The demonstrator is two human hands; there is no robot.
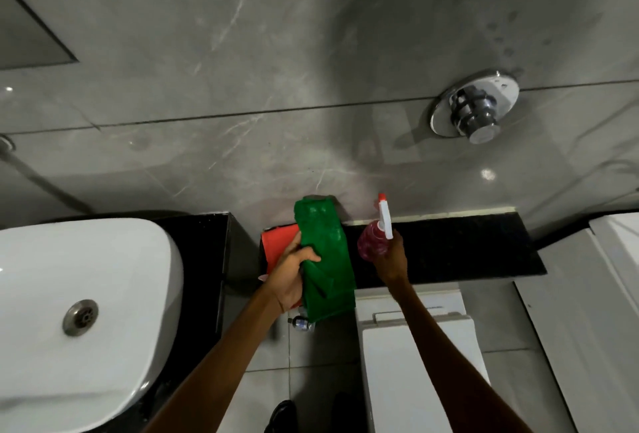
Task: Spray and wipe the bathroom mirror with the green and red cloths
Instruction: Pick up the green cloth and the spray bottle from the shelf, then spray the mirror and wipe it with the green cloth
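Observation:
My left hand (292, 272) grips a green cloth (325, 260) that hangs down in folds over the black ledge (449, 249). A red cloth (278, 244) lies flat on the ledge just behind and left of that hand, partly hidden by it. My right hand (392, 256) holds a spray bottle (375, 237) with pink liquid and a white trigger head with a red nozzle, over the ledge by the wall. The mirror shows only as a dark grey corner (27, 31) at the upper left.
A white basin (83, 294) with a metal drain sits at the left on a black counter. A white toilet (415, 356) stands below the ledge. A chrome flush button (475, 107) juts from the grey marble wall. A small bottle (301, 323) lies on the tiled floor.

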